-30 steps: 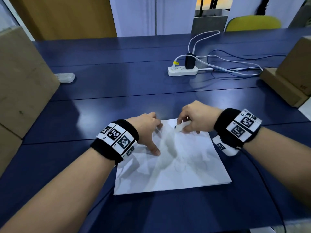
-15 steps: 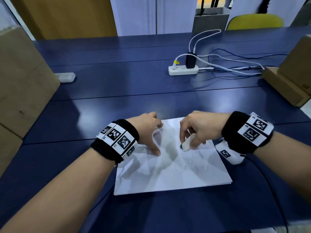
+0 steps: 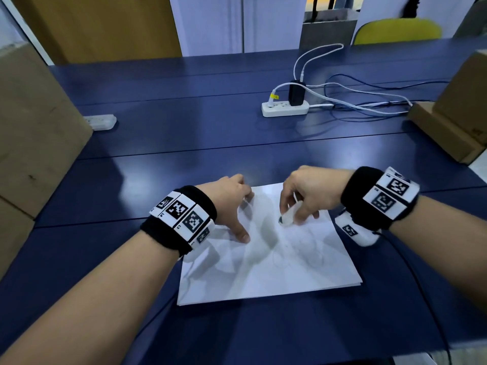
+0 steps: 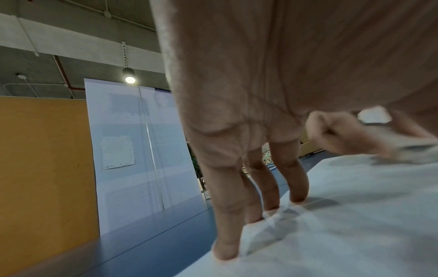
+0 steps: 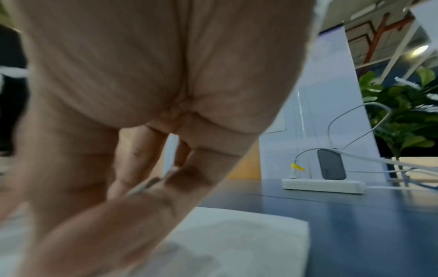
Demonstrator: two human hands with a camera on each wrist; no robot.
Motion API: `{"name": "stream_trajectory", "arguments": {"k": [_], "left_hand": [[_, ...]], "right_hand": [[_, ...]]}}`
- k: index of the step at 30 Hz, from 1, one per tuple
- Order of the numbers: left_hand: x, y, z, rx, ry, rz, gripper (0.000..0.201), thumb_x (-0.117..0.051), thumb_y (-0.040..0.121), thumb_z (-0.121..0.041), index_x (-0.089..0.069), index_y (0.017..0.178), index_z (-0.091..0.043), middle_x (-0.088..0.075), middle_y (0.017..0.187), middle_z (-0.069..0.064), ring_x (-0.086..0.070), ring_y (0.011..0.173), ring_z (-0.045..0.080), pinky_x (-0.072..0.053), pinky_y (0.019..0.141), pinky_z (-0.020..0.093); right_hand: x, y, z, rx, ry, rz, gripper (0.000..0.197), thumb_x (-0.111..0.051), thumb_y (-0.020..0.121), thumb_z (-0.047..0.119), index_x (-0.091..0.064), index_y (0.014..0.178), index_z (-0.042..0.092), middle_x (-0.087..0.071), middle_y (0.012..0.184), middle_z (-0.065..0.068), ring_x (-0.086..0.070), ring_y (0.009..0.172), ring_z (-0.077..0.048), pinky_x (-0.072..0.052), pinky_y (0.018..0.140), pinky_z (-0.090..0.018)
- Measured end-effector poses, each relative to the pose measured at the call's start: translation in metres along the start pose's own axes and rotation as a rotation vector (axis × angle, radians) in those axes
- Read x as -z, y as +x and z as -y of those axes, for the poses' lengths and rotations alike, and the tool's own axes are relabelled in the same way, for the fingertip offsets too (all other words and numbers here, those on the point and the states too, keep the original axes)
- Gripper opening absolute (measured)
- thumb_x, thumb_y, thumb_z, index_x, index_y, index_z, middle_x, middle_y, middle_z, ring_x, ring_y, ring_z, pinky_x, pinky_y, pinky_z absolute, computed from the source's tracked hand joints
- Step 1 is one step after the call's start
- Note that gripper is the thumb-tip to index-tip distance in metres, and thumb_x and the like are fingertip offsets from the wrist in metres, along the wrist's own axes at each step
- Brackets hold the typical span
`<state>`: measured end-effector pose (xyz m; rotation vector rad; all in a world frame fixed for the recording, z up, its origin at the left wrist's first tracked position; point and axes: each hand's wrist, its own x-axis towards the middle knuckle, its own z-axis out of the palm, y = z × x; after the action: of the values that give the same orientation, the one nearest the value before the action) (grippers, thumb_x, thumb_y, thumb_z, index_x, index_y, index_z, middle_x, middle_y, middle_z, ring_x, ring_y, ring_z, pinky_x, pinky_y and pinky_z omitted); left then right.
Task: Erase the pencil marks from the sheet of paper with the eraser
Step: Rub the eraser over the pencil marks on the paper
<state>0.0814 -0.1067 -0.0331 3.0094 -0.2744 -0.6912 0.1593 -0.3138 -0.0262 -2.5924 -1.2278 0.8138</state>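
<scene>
Dim overhead light, soft shadows, blurred wrist views, bent wide-angle edges.

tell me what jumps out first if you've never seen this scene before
Two hands work on a white sheet of paper at the near edge of a dark blue table: the left hand presses its fingertips on the sheet's left part, while the right hand pinches a white eraser against it. Farther back lies a white power strip trailing cables.

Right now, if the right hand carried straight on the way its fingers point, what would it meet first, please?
The right hand points down and leftward with the eraser, so it would probably meet the sheet of paper first; the eraser tip already looks on or just above it.
</scene>
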Motion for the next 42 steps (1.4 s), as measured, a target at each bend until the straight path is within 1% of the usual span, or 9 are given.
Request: {"name": "stream_trajectory", "arguments": {"k": [4,10,16,21,27,30,33,37,42], "left_hand": [[0.000,-0.001,0.001,-0.001,-0.010,0.009,0.090,-0.087,0.055,-0.058,-0.050,0.130,-0.026,-0.037,0.119,-0.007,-0.046,0.114,0.018,-0.046,0.093,0.035],[-0.001,0.002,-0.001,0.004,0.022,0.003,0.098,-0.085,0.055,-0.061,-0.045,0.136,-0.023,-0.038,0.121,-0.005,-0.046,0.112,0.019,-0.046,0.090,0.035],[0.000,-0.002,-0.003,0.022,0.018,0.013,0.089,-0.085,0.055,-0.060,-0.049,0.130,-0.027,-0.037,0.120,-0.005,-0.041,0.111,0.019,-0.048,0.090,0.042],[0.000,-0.001,-0.006,0.016,0.079,0.011,0.076,-0.084,0.056,-0.061,-0.057,0.114,-0.019,-0.037,0.120,-0.004,-0.037,0.109,0.019,-0.049,0.088,0.042],[0.006,0.004,-0.010,-0.035,0.066,0.026,0.081,-0.089,0.055,-0.052,-0.054,0.122,-0.021,-0.038,0.107,-0.005,-0.050,0.090,0.018,-0.044,0.075,0.029],[0.006,0.006,-0.010,-0.040,0.078,0.033,0.078,-0.090,0.055,-0.051,-0.054,0.118,-0.022,-0.039,0.108,-0.004,-0.049,0.085,0.018,-0.043,0.073,0.027],[0.007,0.008,-0.011,-0.031,0.107,0.039,0.075,-0.089,0.054,-0.052,-0.057,0.114,-0.021,-0.037,0.103,-0.004,-0.048,0.081,0.019,-0.041,0.070,0.027],[0.007,0.008,-0.012,-0.029,0.100,0.037,0.075,-0.090,0.052,-0.053,-0.055,0.112,-0.025,-0.040,0.106,-0.004,-0.047,0.080,0.018,-0.044,0.070,0.030],[0.006,0.008,-0.011,-0.025,0.099,0.043,0.076,-0.086,0.057,-0.057,-0.055,0.118,-0.023,-0.036,0.104,-0.005,-0.049,0.084,0.019,-0.047,0.076,0.031]], "right_hand": [[0.007,0.013,-0.017,-0.073,-0.005,-0.209,0.020,-0.081,0.074,0.020,-0.075,0.093,0.024,-0.068,0.089,-0.003,-0.066,0.044,-0.014,-0.057,0.054,-0.030],[-0.006,-0.006,0.004,-0.012,-0.003,0.033,0.021,-0.084,0.070,0.020,-0.076,0.088,0.026,-0.065,0.081,0.005,-0.067,0.046,-0.015,-0.059,0.060,-0.032],[0.007,0.015,-0.015,-0.097,-0.023,-0.229,0.016,-0.078,0.077,0.019,-0.074,0.092,0.024,-0.070,0.088,-0.003,-0.067,0.046,-0.015,-0.052,0.052,-0.023],[-0.003,0.000,0.001,-0.008,-0.013,0.028,0.023,-0.084,0.068,0.022,-0.076,0.088,0.030,-0.063,0.081,0.007,-0.067,0.046,-0.016,-0.058,0.058,-0.031],[0.012,0.020,-0.017,-0.079,-0.021,-0.233,0.020,-0.079,0.076,0.018,-0.075,0.095,0.022,-0.068,0.086,-0.003,-0.069,0.060,-0.024,-0.053,0.046,-0.022],[0.007,0.011,-0.015,-0.049,-0.040,-0.110,0.024,-0.083,0.068,0.025,-0.075,0.090,0.031,-0.062,0.081,0.008,-0.066,0.070,-0.023,-0.057,0.059,-0.032],[0.002,0.004,-0.005,-0.017,-0.037,0.073,0.025,-0.086,0.062,0.027,-0.074,0.082,0.036,-0.062,0.074,0.011,-0.068,0.062,-0.025,-0.058,0.056,-0.036],[0.013,0.019,-0.012,-0.048,-0.086,-0.177,0.024,-0.082,0.072,0.024,-0.077,0.095,0.027,-0.068,0.087,0.003,-0.066,0.073,-0.022,-0.057,0.066,-0.034],[0.007,0.009,-0.017,-0.026,0.036,-0.111,0.026,-0.085,0.067,0.021,-0.078,0.090,0.029,-0.067,0.085,0.003,-0.067,0.066,-0.025,-0.054,0.048,-0.026]]}}
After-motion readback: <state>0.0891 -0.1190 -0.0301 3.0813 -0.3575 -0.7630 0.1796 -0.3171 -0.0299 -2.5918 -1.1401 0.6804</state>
